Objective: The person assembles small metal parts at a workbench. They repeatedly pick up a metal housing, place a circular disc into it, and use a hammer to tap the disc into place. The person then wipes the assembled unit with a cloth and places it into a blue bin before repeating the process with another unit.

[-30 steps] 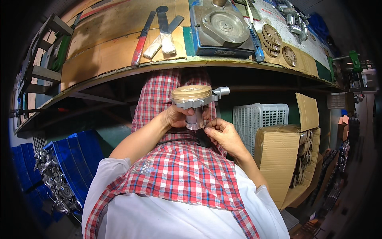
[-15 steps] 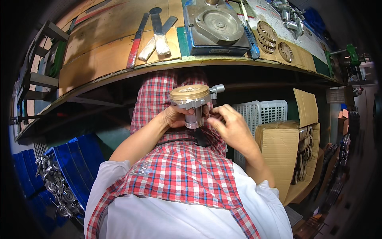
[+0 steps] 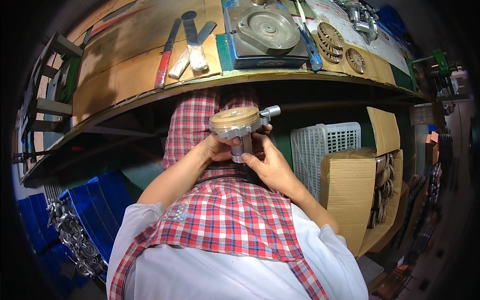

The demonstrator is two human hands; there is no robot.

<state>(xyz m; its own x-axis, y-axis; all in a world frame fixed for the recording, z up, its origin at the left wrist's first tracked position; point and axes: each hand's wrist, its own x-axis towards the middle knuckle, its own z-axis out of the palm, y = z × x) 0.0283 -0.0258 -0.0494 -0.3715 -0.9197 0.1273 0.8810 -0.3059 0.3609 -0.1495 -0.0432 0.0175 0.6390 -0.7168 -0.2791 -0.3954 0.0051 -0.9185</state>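
Note:
Above my lap, a silver metal housing (image 3: 239,132) is held with its brass-coloured disc (image 3: 233,118) facing up. A short pipe stub (image 3: 271,112) sticks out to its right, and a shiny cylinder (image 3: 241,148) hangs from its underside. My left hand (image 3: 216,149) is closed around the left of the housing, under the rim. On the other side my right hand (image 3: 272,167) grips it, thumb against the cylinder's lower end and fingers partly hidden behind it.
On the bench ahead lie several scraper-like tools (image 3: 195,45), a metal fixture (image 3: 268,32), a blue-handled tool (image 3: 312,52) and slotted brass discs (image 3: 330,40). Right of my legs stand a white plastic basket (image 3: 307,150) and an open cardboard box (image 3: 347,195). A blue crate (image 3: 97,210) with metal parts sits left.
My right hand has moved in from beside the housing and now grips it, thumb on the cylinder. The housing has shifted slightly left; my left hand keeps its hold.

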